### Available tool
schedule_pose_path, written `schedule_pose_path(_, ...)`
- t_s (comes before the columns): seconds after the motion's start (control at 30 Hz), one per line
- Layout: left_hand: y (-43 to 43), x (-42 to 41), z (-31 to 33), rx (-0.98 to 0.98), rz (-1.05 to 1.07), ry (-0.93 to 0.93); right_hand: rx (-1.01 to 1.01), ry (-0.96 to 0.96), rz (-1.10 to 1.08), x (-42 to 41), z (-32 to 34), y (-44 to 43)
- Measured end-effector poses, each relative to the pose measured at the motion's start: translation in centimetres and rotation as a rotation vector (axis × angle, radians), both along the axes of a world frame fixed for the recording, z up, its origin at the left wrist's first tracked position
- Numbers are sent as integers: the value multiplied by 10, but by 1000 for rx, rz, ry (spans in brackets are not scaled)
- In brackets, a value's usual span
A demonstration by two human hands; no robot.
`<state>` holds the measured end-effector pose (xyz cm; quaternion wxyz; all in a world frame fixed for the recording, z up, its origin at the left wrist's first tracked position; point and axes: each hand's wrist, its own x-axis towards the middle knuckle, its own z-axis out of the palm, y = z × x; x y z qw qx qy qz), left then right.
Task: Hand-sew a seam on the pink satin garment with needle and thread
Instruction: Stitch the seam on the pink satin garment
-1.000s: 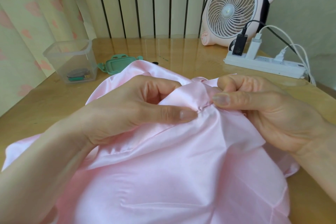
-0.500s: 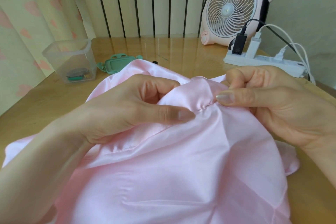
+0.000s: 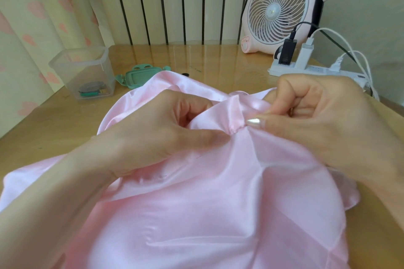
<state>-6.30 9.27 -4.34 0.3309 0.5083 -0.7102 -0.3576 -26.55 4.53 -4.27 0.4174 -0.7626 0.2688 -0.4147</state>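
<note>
The pink satin garment (image 3: 218, 203) lies spread over the near half of the wooden table (image 3: 196, 59), with its upper portion raised between both hands. A folded ridge of fabric carrying the seam (image 3: 237, 117) stands at the centre, between the two thumbs.

The left hand (image 3: 157, 133) grips the garment. Its thumb lies flat along the top of the cloth, pointing at the seam, and its fingers curl in under the fold.

The right hand (image 3: 328, 124) is closed, fingers curled toward the palm. Its thumb and forefinger pinch the fabric at the right end of the seam, thumb tip touching the cloth. The needle and thread cannot be made out, so it cannot be told whether this hand also holds the needle.

At the far left of the table stands a clear plastic container (image 3: 82, 72) with small items at its bottom. A green lid (image 3: 142, 75) lies just beside it, close to the garment's far edge. A pink fan (image 3: 282, 8) stands upright at the far right. A white power strip (image 3: 306, 70) lies in front of the fan, with adapters and cables plugged in.
</note>
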Motion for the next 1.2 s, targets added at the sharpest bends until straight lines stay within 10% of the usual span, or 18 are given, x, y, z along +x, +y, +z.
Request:
schedule_pose_path(0.17,2,-5,-4,-84,125,-93,-533,219,-216,15,-19,16)
schedule_pose_path(0.47,4,-4,1,-13,137,-44,120,37,-72,3,0,6)
schedule_pose_path(1.2,0,3,0,33,61,-71,310,-4,51,1,3,0)
